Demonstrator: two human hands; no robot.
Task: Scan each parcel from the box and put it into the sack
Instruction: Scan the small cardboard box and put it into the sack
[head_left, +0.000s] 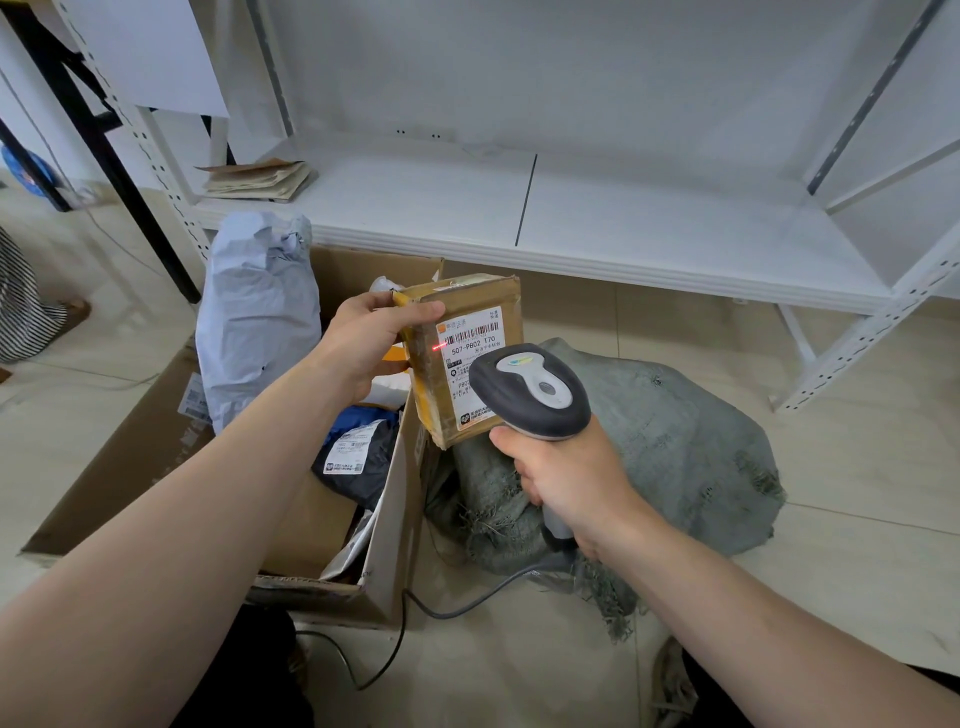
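Observation:
My left hand (371, 338) grips a small brown cardboard parcel (457, 312) by its upper left corner, label facing me, above the box's right edge. My right hand (563, 483) holds the handle of a grey barcode scanner (530, 389) just in front of the parcel. A red laser line falls on the left edge of the white label. The open cardboard box (384, 551) on the floor holds a tall grey mailer bag (254, 317), a black bag and a blue bag. The grey-green woven sack (675, 431) lies to the right, behind the scanner.
A white metal shelf (623, 218) runs across the back, with a few flattened paper envelopes (260, 179) at its left end. The scanner's cable (415, 608) trails over the tiled floor. At the far left edge a person's foot and striped clothing show.

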